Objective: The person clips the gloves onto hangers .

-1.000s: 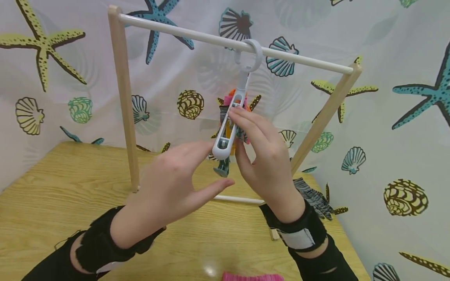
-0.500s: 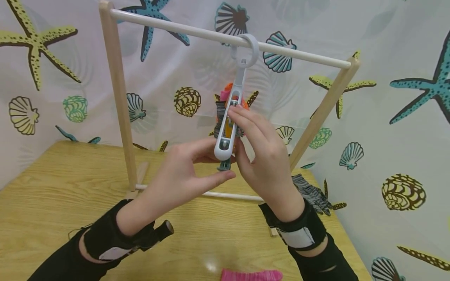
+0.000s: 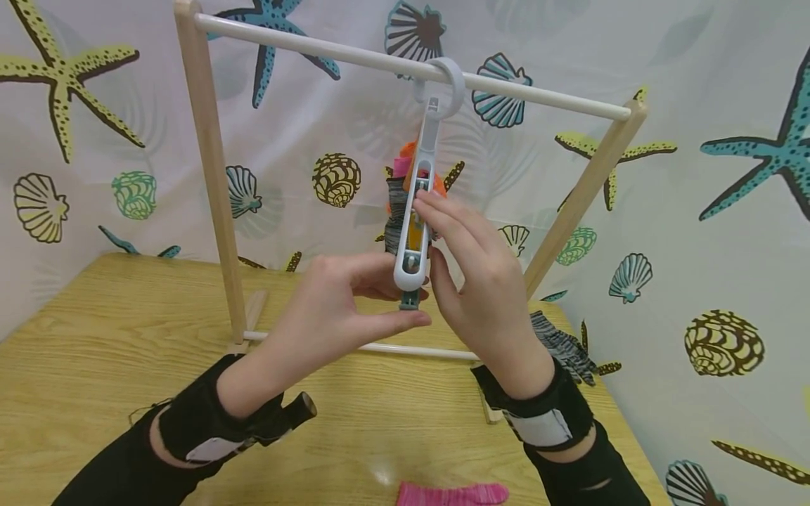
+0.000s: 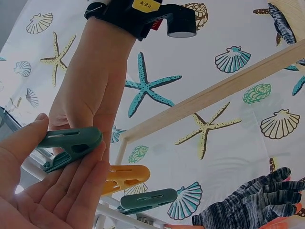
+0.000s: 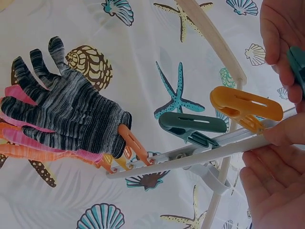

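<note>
A white clip hanger hangs by its hook from the rack's top rod. My right hand pinches the hanger's bar between thumb and fingers. At the bar's near end, my left hand has its thumb and fingers around a green clothespin, thumb at one handle end. Further along the bar are a yellow clothespin, another green clothespin and an orange clothespin. Past these, a grey striped glove hangs, with pink and orange gloves partly hidden behind it.
A wooden rack post stands at the left and another post at the right. On the wooden table, a pink glove lies at the front edge. A grey striped glove lies at the right.
My left hand has moved in from beside the hanger, its fingers now behind the near green clothespin and the thumb at its handle. The hanger has swung slightly toward upright in the head view.
</note>
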`<state>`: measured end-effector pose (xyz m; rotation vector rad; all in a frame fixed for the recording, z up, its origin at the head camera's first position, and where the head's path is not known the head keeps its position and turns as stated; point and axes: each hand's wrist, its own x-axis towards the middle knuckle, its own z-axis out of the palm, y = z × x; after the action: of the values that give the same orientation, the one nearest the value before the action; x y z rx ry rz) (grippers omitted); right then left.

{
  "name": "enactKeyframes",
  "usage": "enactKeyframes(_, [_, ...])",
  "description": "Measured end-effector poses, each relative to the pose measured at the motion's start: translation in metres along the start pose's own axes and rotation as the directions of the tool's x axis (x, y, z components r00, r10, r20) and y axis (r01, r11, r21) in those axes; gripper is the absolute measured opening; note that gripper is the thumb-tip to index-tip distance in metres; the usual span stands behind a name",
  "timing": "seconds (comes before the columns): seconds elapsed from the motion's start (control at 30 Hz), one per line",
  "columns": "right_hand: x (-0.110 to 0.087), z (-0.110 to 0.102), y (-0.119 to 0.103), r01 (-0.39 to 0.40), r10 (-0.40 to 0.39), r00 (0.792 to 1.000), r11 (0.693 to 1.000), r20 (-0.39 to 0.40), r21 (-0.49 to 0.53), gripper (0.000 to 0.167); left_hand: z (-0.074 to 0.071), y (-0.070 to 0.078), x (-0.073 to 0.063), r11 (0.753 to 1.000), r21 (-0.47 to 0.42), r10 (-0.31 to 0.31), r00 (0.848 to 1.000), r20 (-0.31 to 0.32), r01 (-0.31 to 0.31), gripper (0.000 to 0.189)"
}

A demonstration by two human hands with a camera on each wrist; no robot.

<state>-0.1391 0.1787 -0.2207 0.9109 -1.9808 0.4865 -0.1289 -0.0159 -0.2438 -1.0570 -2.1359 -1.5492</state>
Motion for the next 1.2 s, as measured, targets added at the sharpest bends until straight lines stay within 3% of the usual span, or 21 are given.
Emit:
enactKeyframes(0.6, [-0.018, -0.025, -0.002, -0.087, 0.088, 0.996, 0.996, 0.02, -0.034, 0.047, 0.001, 0.002, 0.004, 1.0, 0.0, 0.006, 1.0, 0.026, -0.006, 0.031])
enactKeyframes(0.93, [-0.056, -0.041, -0.003, -0.091, 0.096, 0.993, 0.993, 0.068, -0.075, 0.047, 0.002, 0.003, 0.003, 1.0, 0.007, 0.003, 0.999, 0.039, -0.003, 0.031])
enactKeyframes(1.2, [-0.101, -0.045, -0.011, -0.156, 0.173, 0.968, 0.983, 0.182, -0.101, 0.057, 0.001, 0.004, 0.002, 1.0, 0.0, 0.016, 0.999, 0.038, -0.016, 0.028])
